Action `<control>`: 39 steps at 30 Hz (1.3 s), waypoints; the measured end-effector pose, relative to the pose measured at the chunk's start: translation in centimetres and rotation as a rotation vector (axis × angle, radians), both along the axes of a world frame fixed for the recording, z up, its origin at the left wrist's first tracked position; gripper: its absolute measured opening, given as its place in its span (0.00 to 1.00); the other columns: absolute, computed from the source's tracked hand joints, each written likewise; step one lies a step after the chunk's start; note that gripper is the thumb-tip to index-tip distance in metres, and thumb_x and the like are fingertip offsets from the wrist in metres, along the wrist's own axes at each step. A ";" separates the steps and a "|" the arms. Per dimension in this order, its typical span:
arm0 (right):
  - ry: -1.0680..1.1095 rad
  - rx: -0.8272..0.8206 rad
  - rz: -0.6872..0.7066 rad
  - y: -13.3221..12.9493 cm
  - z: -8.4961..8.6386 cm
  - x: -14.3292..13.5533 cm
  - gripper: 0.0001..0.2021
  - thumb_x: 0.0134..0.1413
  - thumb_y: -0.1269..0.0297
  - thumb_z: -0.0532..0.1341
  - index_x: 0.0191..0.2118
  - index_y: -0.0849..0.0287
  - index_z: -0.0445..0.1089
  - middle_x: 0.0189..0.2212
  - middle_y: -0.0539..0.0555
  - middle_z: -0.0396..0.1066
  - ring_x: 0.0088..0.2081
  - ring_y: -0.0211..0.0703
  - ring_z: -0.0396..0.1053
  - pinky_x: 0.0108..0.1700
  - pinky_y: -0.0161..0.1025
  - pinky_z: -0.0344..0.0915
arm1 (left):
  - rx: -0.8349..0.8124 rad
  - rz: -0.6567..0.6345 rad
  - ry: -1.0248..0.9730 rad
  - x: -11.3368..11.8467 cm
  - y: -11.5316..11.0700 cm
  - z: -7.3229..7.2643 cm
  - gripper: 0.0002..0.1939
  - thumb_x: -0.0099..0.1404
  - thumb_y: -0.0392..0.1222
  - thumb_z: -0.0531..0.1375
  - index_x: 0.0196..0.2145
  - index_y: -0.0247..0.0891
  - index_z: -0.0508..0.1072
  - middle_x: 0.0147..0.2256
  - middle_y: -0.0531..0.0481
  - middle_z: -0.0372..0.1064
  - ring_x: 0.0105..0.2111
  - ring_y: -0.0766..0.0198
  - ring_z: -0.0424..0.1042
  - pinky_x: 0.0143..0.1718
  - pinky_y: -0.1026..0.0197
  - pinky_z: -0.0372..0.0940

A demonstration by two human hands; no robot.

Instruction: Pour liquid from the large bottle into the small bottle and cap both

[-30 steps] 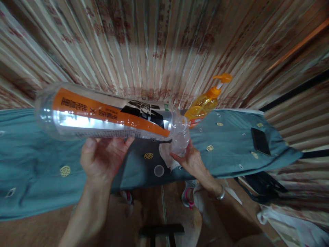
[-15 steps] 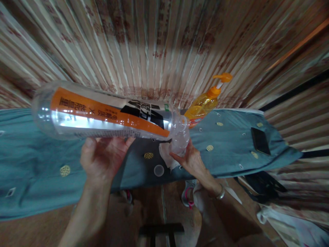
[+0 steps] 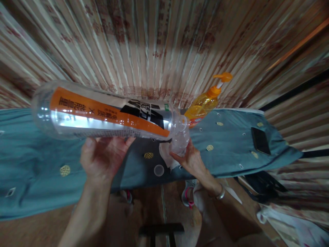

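Propped large bottle point(image 3: 108, 115) at center left on left hand point(image 3: 104, 157), with fingers too hidden to tell their grip; clasped small bottle point(image 3: 180, 139) near center in fingers of right hand point(image 3: 193, 160), barely shifting since earlier.

Large clear plastic bottle point(image 3: 43, 111): its label point(image 3: 128, 116) reads "魔力" in black, "电解质 X 能量" on the orange band point(image 3: 94, 111); smaller print is too blurred to read

Pleated floral curtains point(image 3: 144, 61) and a teal printed cloth point(image 3: 226, 157) suggest a home.
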State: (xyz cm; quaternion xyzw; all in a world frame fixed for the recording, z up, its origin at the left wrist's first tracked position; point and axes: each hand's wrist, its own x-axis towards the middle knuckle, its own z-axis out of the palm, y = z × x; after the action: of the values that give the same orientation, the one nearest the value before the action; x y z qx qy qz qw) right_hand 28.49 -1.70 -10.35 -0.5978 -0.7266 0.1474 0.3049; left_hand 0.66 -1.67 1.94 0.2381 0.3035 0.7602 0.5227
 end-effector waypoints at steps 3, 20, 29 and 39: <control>-0.007 0.021 0.010 0.0 0.0 0.0 0.50 0.61 0.41 0.68 0.78 0.64 0.51 0.58 0.71 0.81 0.54 0.70 0.83 0.51 0.62 0.83 | 0.018 0.005 0.005 0.1 0.0 0.0 0.43 0.41 0.62 0.84 0.55 0.52 0.82 0.50 0.44 0.82 0.50 0.44 0.82 0.36 0.55 0.82; -0.016 0.042 0.014 0.0 0.1 -0.1 0.49 0.61 0.44 0.68 0.79 0.61 0.51 0.57 0.69 0.83 0.52 0.66 0.85 0.48 0.58 0.85 | 0.027 0.002 0.015 0.0 0.0 -0.3 0.37 0.43 0.63 0.83 0.49 0.48 0.83 0.48 0.44 0.83 0.45 0.48 0.82 0.39 0.54 0.82; -0.043 0.027 0.007 0.0 0.2 0.0 0.49 0.61 0.44 0.69 0.78 0.64 0.52 0.56 0.71 0.82 0.52 0.67 0.84 0.49 0.59 0.84 | 0.014 0.022 0.006 0.2 0.0 -0.3 0.39 0.43 0.62 0.83 0.52 0.52 0.82 0.51 0.44 0.83 0.53 0.42 0.81 0.40 0.51 0.83; -0.063 0.022 -0.006 -0.1 0.1 -0.2 0.51 0.62 0.40 0.67 0.79 0.63 0.50 0.56 0.69 0.82 0.51 0.67 0.85 0.47 0.59 0.84 | 0.037 0.001 -0.001 0.1 0.0 -0.4 0.37 0.44 0.61 0.83 0.51 0.54 0.83 0.47 0.47 0.83 0.44 0.50 0.83 0.41 0.52 0.82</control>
State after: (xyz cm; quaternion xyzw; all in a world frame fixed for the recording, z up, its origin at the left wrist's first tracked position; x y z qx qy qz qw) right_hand 28.33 -1.76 -10.21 -0.6009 -0.7357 0.1197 0.2887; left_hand 0.72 -1.72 1.59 0.2471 0.2892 0.7660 0.5182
